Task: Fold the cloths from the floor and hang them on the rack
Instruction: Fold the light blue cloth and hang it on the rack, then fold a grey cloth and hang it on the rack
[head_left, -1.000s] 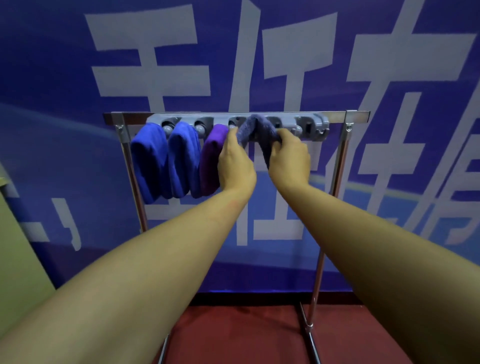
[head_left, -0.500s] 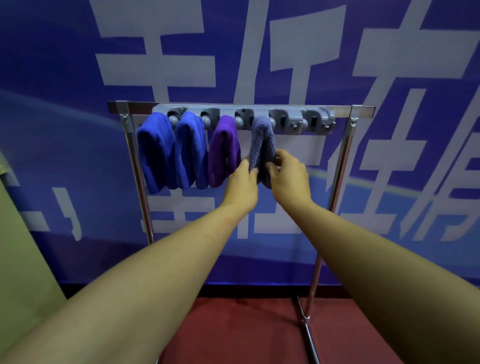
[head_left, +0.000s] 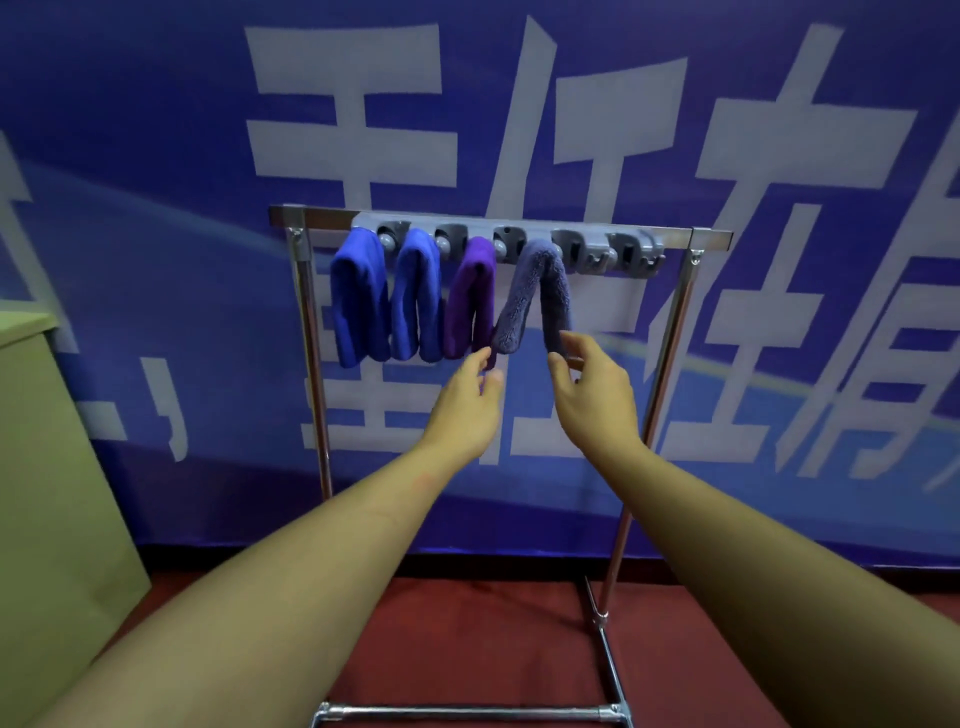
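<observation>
Head view: grey cloth (head_left: 535, 296) hangs folded over a peg on the rack (head_left: 498, 234), fourth from the left, its two ends splayed apart, directly above both my hands. My left hand (head_left: 465, 400) sits under the left end, fingers loosely spread, fingertips about touching the cloth's bottom edge, gripping nothing. My right hand (head_left: 592, 395) is under the right end, thumb and forefinger apart, tips at the cloth's hem; can't tell if they touch. Two blue cloths (head_left: 358, 301) and a purple cloth (head_left: 470, 301) hang to the left.
</observation>
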